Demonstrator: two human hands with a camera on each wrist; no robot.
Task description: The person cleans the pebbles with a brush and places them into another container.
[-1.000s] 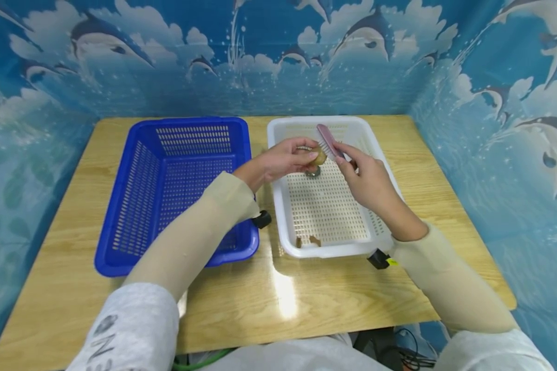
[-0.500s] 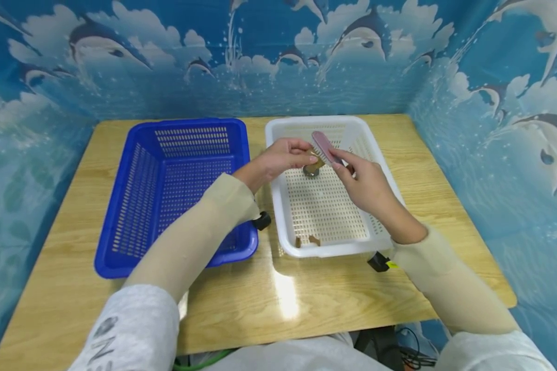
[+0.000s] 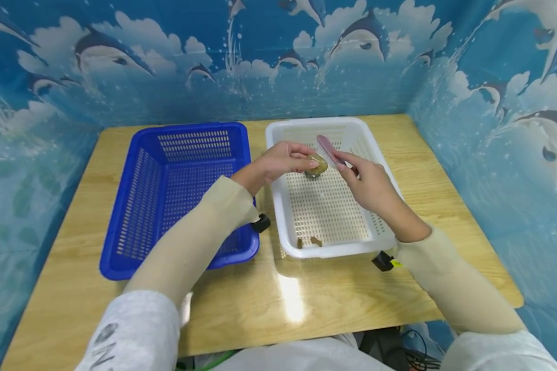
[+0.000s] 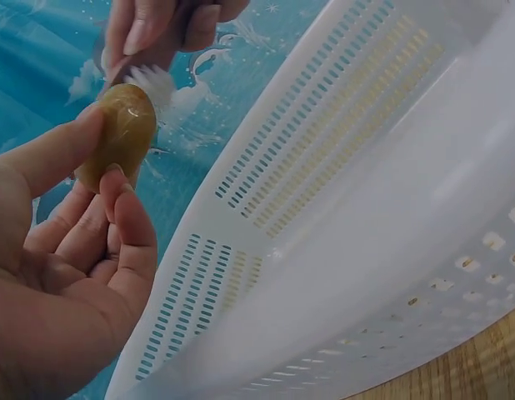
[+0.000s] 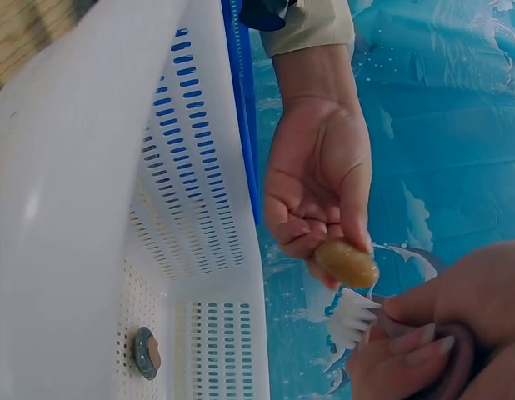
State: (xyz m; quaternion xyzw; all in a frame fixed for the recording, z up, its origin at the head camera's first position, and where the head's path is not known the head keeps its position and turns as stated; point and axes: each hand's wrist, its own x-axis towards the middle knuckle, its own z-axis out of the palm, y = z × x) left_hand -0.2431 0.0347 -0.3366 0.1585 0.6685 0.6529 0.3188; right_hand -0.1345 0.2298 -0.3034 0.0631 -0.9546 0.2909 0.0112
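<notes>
Over the white basket [image 3: 285, 226], my left hand [image 3: 283, 161] pinches a smooth, glossy yellow-brown oval stone [image 3: 318, 165] between thumb and fingertips. My right hand [image 3: 371, 185] grips a mauve-pink brush [image 3: 327, 148] with white bristles [image 5: 352, 318]. In the right wrist view the bristles are close beside the lower end of the stone; whether they touch it I cannot tell. The left wrist view shows them just behind the stone. A dark grey rounded piece with a brown patch [image 5: 146, 353] lies on the basket floor, partly hidden under the left hand in the head view.
To the left stands a blue basket [image 3: 116, 206] on the wooden table [image 3: 241, 314]. Small brown bits [image 3: 315, 241] lie at the near end of the white basket. A dolphin-print sheet [image 3: 278, 93] hangs behind and at both sides.
The brush has dipped over the stone and then drawn back slightly to the right. The stone has turned in my left fingers, so more of it shows now.
</notes>
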